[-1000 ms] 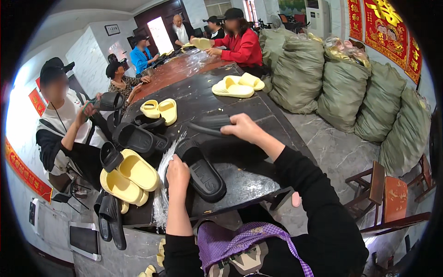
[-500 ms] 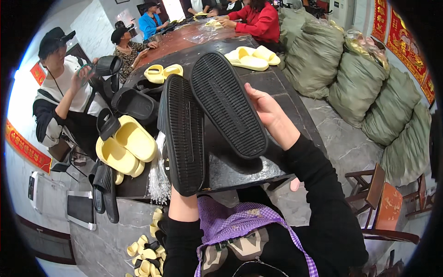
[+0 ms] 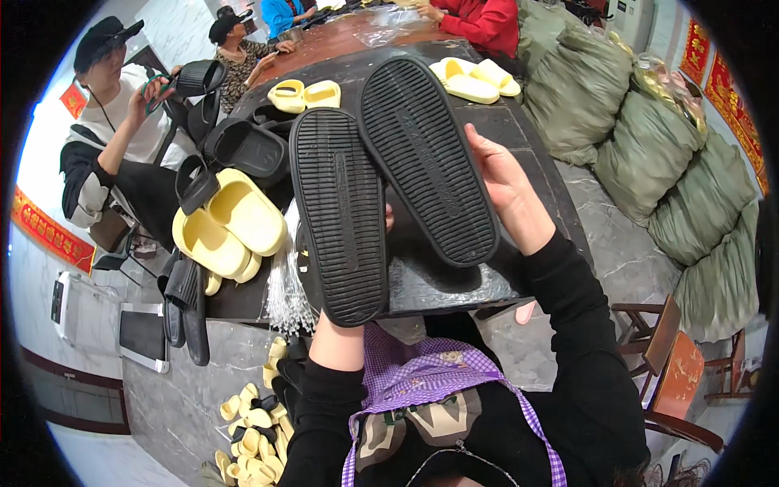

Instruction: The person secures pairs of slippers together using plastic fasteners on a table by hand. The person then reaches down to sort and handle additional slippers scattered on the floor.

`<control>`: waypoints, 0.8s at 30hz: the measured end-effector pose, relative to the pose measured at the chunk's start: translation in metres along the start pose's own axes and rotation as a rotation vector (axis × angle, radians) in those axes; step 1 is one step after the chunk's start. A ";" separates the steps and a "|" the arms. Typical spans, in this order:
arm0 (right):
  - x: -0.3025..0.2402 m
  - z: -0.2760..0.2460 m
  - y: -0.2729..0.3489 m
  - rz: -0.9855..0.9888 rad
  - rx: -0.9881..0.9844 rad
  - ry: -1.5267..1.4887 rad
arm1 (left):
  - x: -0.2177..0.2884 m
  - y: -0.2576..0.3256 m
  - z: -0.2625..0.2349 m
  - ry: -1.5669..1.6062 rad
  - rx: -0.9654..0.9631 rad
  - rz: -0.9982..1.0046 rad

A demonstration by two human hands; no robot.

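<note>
Two black slippers are held up over the table with their ribbed soles facing me. The left slipper (image 3: 341, 219) hides most of my left hand (image 3: 389, 217); only a fingertip shows at the sole's right edge, and the wrist comes out below the heel. My right hand (image 3: 505, 185) grips the right slipper (image 3: 430, 162) from its right side, thumb up along the edge and the other fingers hidden behind. This second slipper leans up to the left, and its toe end overlaps the first one's edge.
Yellow slippers (image 3: 235, 223), black slippers (image 3: 247, 150) and a bundle of white strings (image 3: 290, 284) lie on the dark table (image 3: 560, 243). Stuffed green sacks (image 3: 649, 154) line the right, near a wooden chair (image 3: 677, 373). Slippers (image 3: 256, 438) are heaped on the floor. A co-worker (image 3: 122, 122) handles a black slipper.
Both slippers have shifted slightly right in view, and the left sole now faces me more squarely. A fingertip of my left hand has come into sight. The whole view has tilted down a little.
</note>
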State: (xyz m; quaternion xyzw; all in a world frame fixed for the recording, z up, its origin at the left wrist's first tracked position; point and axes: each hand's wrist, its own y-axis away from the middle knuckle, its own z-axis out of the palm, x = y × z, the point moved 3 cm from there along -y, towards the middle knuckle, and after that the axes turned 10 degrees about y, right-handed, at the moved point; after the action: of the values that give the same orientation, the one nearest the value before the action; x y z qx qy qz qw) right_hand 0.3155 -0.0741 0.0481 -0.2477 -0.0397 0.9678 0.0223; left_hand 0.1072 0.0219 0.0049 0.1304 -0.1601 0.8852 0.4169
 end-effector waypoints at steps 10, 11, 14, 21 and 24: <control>0.000 0.008 0.008 -0.021 -0.027 0.002 | -0.009 0.004 0.014 0.105 -0.049 -0.017; 0.000 0.010 0.008 -0.022 -0.049 0.006 | -0.009 0.005 0.010 0.099 0.006 -0.065; 0.001 0.015 0.009 -0.024 -0.091 0.016 | -0.005 0.006 0.005 0.087 0.117 -0.159; 0.005 0.024 0.009 -0.018 -0.110 0.004 | -0.010 -0.001 0.008 -0.032 0.106 0.002; 0.001 0.016 0.011 -0.014 -0.142 -0.071 | -0.024 -0.002 0.045 0.274 0.154 -0.052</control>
State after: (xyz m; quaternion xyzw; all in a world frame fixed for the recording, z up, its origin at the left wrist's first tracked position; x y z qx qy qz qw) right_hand 0.3064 -0.0858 0.0610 -0.2141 -0.1107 0.9705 0.0101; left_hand 0.1276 -0.0112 0.0375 0.0439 -0.0301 0.8932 0.4466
